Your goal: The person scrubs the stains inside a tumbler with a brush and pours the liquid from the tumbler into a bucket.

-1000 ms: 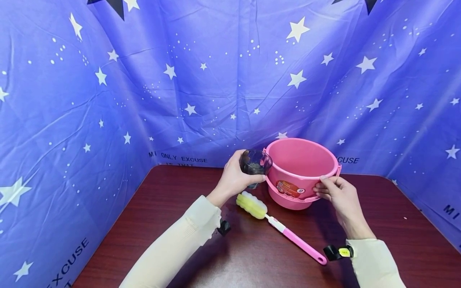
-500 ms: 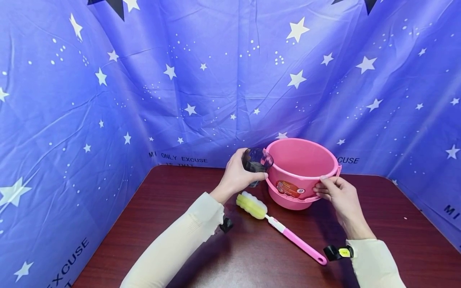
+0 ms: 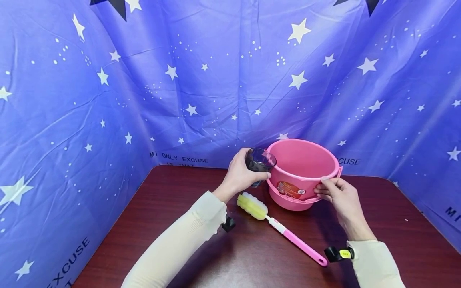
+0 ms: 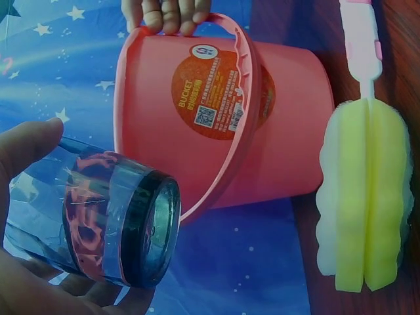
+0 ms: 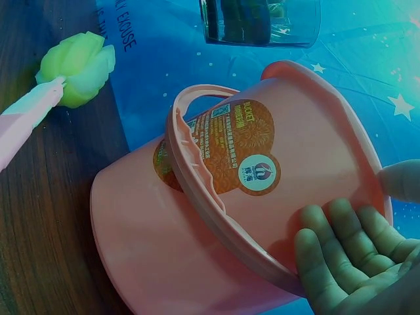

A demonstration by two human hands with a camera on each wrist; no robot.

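A dark tinted drinking glass (image 3: 260, 163) is gripped by my left hand (image 3: 240, 174), thumb on the near side and fingers round the far side. It is held up beside the left rim of a pink bucket (image 3: 288, 202). In the left wrist view the thick base of the glass (image 4: 154, 226) points toward the table. My right hand (image 3: 336, 194) pinches the bucket's rim at the front right, thumb on top and fingers against the outer wall (image 5: 308, 157). The bucket's handle (image 5: 210, 190) hangs down across its front, over an orange label.
A sponge bottle brush (image 3: 253, 207) with a yellow and white head lies on the dark red wooden table (image 3: 162, 224), in front of the bucket. Its pink handle points toward the right wrist. A blue starry cloth (image 3: 216, 80) hangs behind and at both sides.
My left hand has moved slightly right with the glass, closer to the bucket's rim. The right hand keeps its hold on the bucket, and the brush has stayed in place.
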